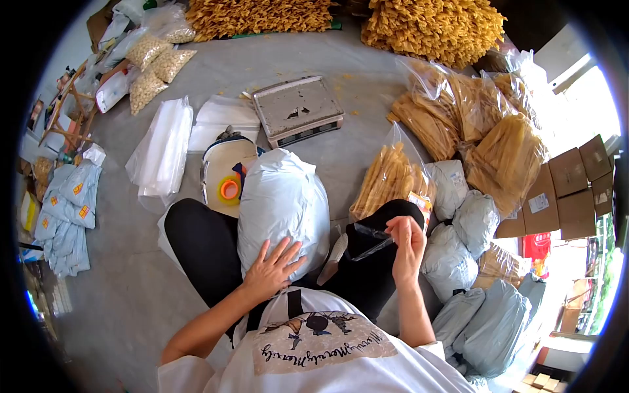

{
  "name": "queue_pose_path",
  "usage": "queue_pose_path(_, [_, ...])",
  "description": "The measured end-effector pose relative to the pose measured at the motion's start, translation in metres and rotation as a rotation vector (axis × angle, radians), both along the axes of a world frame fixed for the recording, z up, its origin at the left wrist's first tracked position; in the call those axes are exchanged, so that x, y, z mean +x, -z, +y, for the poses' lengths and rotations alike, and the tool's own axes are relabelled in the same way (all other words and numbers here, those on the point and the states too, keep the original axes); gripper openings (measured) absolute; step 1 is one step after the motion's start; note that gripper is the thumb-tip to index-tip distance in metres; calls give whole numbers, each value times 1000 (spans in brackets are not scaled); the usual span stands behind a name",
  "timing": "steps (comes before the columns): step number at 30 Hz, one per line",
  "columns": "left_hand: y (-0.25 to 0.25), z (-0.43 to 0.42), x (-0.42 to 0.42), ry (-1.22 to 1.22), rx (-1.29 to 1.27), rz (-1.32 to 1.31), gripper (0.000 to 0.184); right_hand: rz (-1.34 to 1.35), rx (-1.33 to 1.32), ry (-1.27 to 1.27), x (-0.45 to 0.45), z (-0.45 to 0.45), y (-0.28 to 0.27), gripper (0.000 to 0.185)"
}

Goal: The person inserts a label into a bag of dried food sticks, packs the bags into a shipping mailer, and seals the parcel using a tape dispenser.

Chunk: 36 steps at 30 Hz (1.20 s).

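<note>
A full, pale grey plastic mailing bag [282,203] stands between my legs. My left hand [272,265] lies on its lower front with the fingers spread. Above my right thigh, my right hand [407,242] is raised, its fingers pressed together on a thin strip of clear film [373,243]. Behind the left side of the bag is an open white container [219,160] with an orange tape roll [229,189] inside. A clear bag of long yellow sticks [390,177] lies beyond my right knee.
A flat scale [298,108] sits ahead on the floor, beside stacked clear bags [164,147]. Filled grey parcels [449,262] and cardboard boxes [540,203] are at the right. Folded mailing bags [69,209] lie far left. Yellow piles [432,29] stand at the back.
</note>
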State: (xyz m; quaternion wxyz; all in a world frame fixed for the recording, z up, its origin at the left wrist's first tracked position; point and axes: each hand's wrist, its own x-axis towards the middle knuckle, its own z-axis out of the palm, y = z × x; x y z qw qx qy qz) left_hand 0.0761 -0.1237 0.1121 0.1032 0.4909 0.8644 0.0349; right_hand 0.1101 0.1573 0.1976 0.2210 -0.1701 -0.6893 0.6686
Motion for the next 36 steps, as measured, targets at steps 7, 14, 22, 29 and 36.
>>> queue_pose_path(7, [-11,30,-44,-44,51,-62,83,43,-14,63,-55,73,8,31])
queue_pose_path(14, [-22,39,-58,8,-3,-348,86,-318,127,29,-139,186,88,19])
queue_pose_path(22, [-27,80,-117,37,76,-382,80,-543,528,63,-181,243,189,24])
queue_pose_path(29, [1,104,-72,117,77,91,50,-648,812,225,-226,251,201,33])
queue_pose_path(36, [13,108,-77,137,161,197,41,-643,715,108,-266,270,260,62])
